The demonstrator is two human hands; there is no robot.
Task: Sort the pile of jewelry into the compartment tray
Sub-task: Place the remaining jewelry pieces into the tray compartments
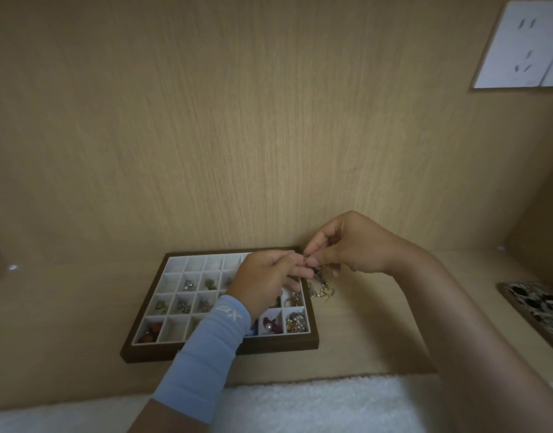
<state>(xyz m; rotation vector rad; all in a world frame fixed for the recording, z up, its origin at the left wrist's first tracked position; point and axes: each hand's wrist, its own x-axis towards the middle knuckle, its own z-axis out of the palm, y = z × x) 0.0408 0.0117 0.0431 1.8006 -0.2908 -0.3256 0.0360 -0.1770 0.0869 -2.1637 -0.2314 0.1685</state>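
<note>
At 3 o'clock of the tray (219,347), both hands are pinching one jewelry piece (306,261).
Left hand (262,278) and right hand (347,245) are gripping it (pile (323,290) is lying just beside the rim); a hard tug is risking a snapped link.

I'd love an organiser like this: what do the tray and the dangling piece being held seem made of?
Tray: dark brown matte frame, probably wood; pale lining, maybe fabric or card. Dangling piece: gold-coloured metal, judging by its glint and heart-shaped loop; solid or plated, can't tell.
</note>
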